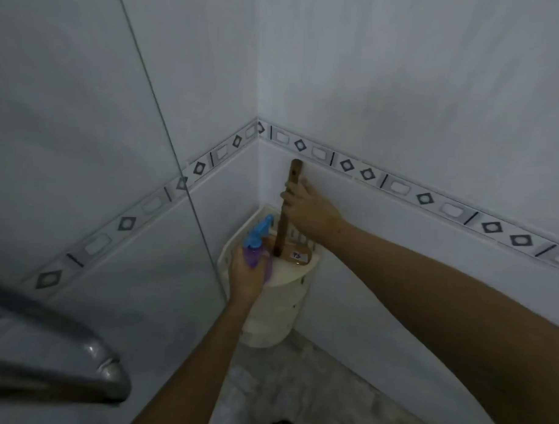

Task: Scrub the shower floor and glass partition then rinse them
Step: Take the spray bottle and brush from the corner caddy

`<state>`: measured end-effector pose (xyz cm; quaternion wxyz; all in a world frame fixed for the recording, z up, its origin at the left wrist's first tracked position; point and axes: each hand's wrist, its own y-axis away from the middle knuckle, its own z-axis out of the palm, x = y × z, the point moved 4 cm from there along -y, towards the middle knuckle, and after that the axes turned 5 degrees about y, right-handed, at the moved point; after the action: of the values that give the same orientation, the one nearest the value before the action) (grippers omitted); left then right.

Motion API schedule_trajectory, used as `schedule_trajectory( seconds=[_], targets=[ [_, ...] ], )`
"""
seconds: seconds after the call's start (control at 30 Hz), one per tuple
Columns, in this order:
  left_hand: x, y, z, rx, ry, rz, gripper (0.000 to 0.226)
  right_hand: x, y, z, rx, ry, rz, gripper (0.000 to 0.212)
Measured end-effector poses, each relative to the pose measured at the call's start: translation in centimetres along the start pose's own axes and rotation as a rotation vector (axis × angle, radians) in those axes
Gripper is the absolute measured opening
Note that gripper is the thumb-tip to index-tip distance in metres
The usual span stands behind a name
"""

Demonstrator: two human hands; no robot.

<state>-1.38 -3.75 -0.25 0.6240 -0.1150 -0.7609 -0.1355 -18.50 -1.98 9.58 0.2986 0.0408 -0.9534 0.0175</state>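
Gathering tools looks to be the step in hand, since neither surface shows foam or running water. A cream corner basket (pixel 281 294) stands where the two tiled walls meet, and everything else sits around it. The right hand (pixel 306 209) is above the basket, fingers curled round the upper part of a wooden handle (pixel 282 231) that rises upright out of it; a brown block at the handle's foot, probably the brush head (pixel 299 255), lies inside the rim. The left hand (pixel 249 280) is at the basket's left front edge, wrapped round a purple spray bottle (pixel 258 241) with a blue trigger, though whether the bottle rests in the basket or is lifted free I cannot tell. The glass partition (pixel 84 141) runs to the left of the basket, and the grey shower floor (pixel 314 371) spreads below it. A blurred metal fitting (pixel 101 370) juts in well to the basket's lower left. Next, I judge, the brush must be drawn straight up so its head clears the rim, and the spray aimed at glass or floor before scrubbing starts.
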Motion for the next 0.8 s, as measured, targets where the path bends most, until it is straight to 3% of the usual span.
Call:
schedule_trajectory(
  seconds=[0.17,0.27,0.33,0.43,0.5,0.6,0.7,0.8],
  targets=[
    [-0.5,-1.3,0.7,-0.057,-0.072,0.003,0.037,-0.2,-1.9,0.4,-0.035,0.19,-0.07,0.017],
    [-2.3,-2.9,0.4,-0.051,-0.175,0.038,0.055,-0.1,-2.4,1.0,-0.122,0.254,-0.032,0.018],
    [-1.8,-3.1,0.3,-0.087,-0.169,0.046,0.044,0.1,-2.5,0.3,-0.157,0.194,-0.007,0.014],
    [-0.2,-2.6,0.6,-0.23,-0.156,0.113,0.019,1.0,-2.0,-1.1,-0.374,0.112,0.079,0.017],
    [0.6,-1.7,1.5,-0.361,-0.184,0.159,0.019,2.3,0.1,-2.2,-0.541,-0.034,0.206,0.021],
    [2.2,-0.3,3.0,-0.491,-0.153,0.193,0.021,3.6,3.6,-3.1,-0.726,-0.21,0.243,0.024],
    [3.7,2.3,6.9,-0.652,-0.12,0.202,0.023,5.1,10.4,-3.0,-1.023,-0.302,0.306,0.026],
    [4.3,5.4,11.8,-0.75,-0.117,0.19,0.028,6.1,17.9,-1.2,-1.187,-0.412,0.407,0.02]
  ],
)
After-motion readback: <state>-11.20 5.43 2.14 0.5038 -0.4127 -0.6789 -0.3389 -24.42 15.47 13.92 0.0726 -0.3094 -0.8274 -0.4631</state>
